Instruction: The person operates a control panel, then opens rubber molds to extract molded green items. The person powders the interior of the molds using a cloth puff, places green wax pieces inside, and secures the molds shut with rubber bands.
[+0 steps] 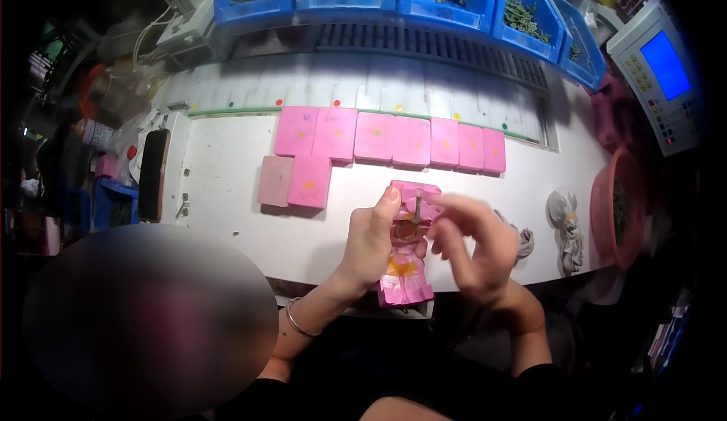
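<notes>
My left hand [371,243] is closed around the edge of an opened pink rubber mould [405,288], its thumb pressed on the upper part. The mould's two halves lie unfolded, one above the other, with orange-yellow stains inside. In the upper half sits a dark green ring-shaped wax piece [407,229] with a straight stem pointing up. My right hand [477,251] hovers at the mould's right side, slightly blurred. Its fingers are bent and apart, close to the stem. Whether the fingertips touch the mould or the wax piece cannot be made out.
Closed pink moulds [373,137] stand in a row on the white table, two more below. Blue bins [447,1] with green pieces line the back. Grey cloth bundles [566,232] and a pink basin [617,209] are right. A phone [154,175] lies left; a blue-screened device [665,65] stands right.
</notes>
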